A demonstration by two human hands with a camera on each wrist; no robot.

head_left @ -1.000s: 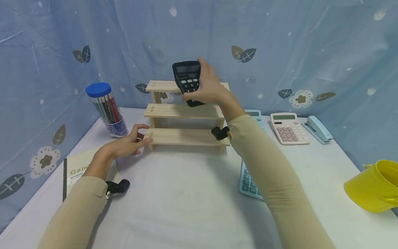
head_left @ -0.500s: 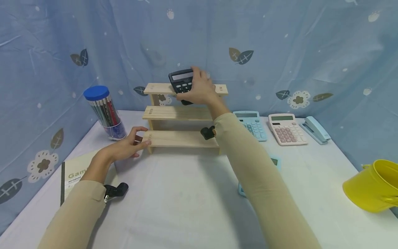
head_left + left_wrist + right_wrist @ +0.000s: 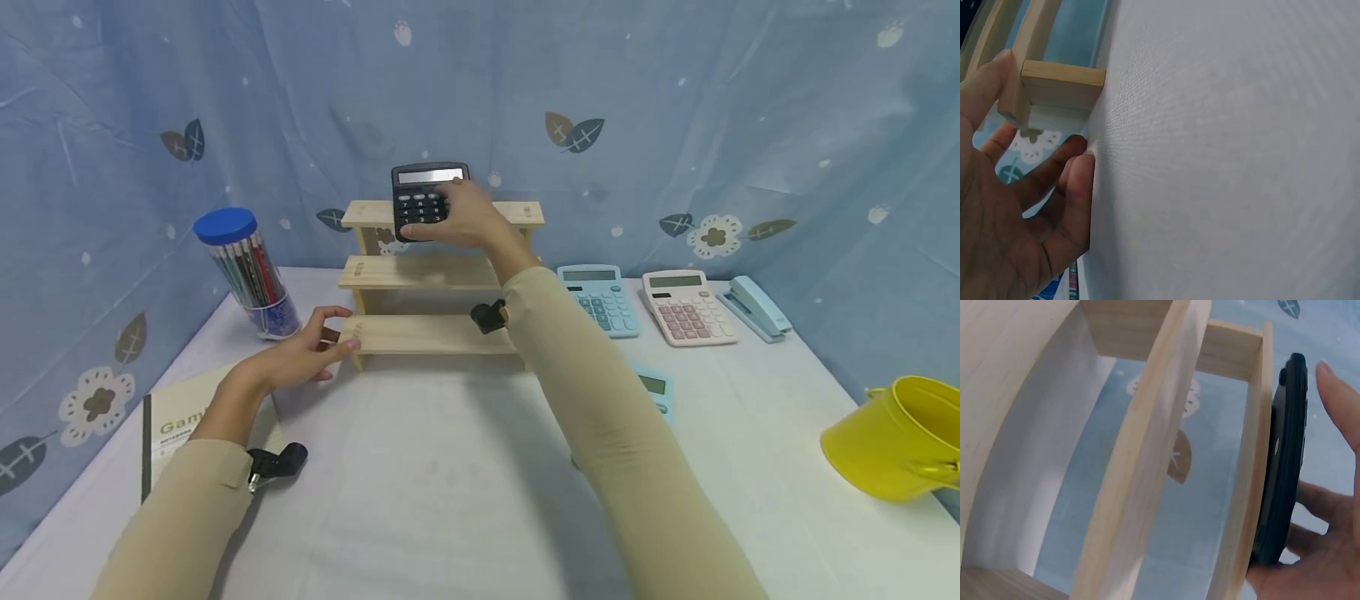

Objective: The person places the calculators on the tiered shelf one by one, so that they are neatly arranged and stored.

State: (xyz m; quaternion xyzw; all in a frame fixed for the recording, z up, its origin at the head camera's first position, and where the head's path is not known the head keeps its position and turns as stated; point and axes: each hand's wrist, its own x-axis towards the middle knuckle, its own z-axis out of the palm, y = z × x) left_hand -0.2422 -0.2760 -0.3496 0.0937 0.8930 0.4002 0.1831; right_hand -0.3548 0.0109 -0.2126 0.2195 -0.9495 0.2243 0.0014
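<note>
A black calculator (image 3: 420,204) lies on the top board of a three-step wooden shelf (image 3: 420,271), its lower end overlapping the board's front edge in the head view. My right hand (image 3: 461,217) is at its right side, fingers loosely spread over the keys. In the right wrist view the thumb (image 3: 1338,403) stands apart from the calculator (image 3: 1282,462), while the lower fingers are close against it. My left hand (image 3: 300,354) holds the left end of the lowest board, the thumb (image 3: 988,81) on the board's edge and other fingers behind and below.
Left of the shelf stands a pencil tub (image 3: 247,275) with a blue lid, and a notebook (image 3: 176,417) lies nearer. To the right are blue calculators (image 3: 600,304), a pink calculator (image 3: 686,308), a stapler (image 3: 753,308) and a yellow bucket (image 3: 888,442).
My right hand lowered the black calculator onto the top board and turned it straighter. Its fingers have since slid down from the calculator's far edge. The left hand stayed at the shelf.
</note>
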